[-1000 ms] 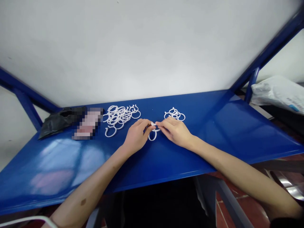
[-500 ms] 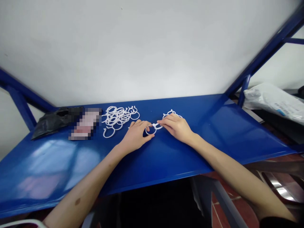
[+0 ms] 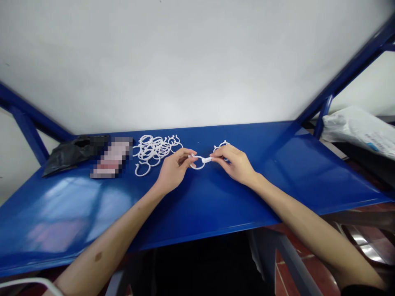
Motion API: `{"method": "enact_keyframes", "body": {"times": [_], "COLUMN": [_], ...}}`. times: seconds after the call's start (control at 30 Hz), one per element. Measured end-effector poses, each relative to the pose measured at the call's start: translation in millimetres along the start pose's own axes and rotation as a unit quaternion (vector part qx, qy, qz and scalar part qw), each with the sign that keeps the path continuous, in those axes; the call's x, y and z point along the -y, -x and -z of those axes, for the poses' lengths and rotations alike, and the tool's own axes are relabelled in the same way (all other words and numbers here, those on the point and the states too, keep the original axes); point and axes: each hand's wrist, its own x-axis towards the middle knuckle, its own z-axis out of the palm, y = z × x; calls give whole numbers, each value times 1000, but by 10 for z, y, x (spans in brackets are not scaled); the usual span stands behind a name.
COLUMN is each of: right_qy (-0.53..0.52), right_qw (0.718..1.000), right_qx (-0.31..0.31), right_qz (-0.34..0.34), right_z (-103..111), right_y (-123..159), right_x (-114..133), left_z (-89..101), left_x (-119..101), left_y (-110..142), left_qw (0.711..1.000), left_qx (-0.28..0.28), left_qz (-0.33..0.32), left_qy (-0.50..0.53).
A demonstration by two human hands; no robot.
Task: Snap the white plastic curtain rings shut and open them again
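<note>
Between my hands is a white curtain ring, joined at its right side to a second white piece that looks like another ring seen edge-on. My left hand pinches the first ring at its left side, thumb and fingers closed. The second piece is gripped by the fingertips of my right hand. Behind the right hand more white rings lie on the table, partly covered by it. To the left of my left hand lies a tangled pile of white open rings with small knobbed ends.
The blue table has a pale wall behind it and blue frame bars at both sides. At left lie a black plastic bag and a pixelated flat object. A clear plastic package is at far right, beyond the table.
My left fingers have shifted from around the ring to a pinch on its left side. Both hands and the rings between them have turned slightly, and the view has shifted a little.
</note>
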Motion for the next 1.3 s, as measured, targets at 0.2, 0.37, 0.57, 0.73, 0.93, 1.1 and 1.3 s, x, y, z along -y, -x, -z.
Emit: {"method": "enact_keyframes", "body": {"times": [0.2,0.37,0.57,0.73,0.93,1.1,1.3], "right_qy": [-1,37,131,126,148,202,201], "right_qw": [1000,997,971,963,961,953,956], "right_qx": [8,-58,-63,-31,-21,-8,-36], "right_qz": [20,-41,-188,-234,-233,-226,-211], "right_z": [-39,30,172,123,-20,-65,3], "right_y": [10,-21,-41,-71,-155,-160,-122], "right_x": [105,-25,-414,-533,-512,-503,-453], "left_z": [-62,-51,-25,-47,-36,-23,-9], "left_x": [-53,-106,-66,-31,-34,-12,-11], "left_y": [76,77,61,62,49,36,38], "left_qw": [983,977,971,953,917,908,919], "left_qx": [85,101,79,79,85,90,84], "left_qz": [-71,-50,-74,-124,-156,-144,-139], "left_qy": [-148,-182,-212,-265,-358,-382,-360]}}
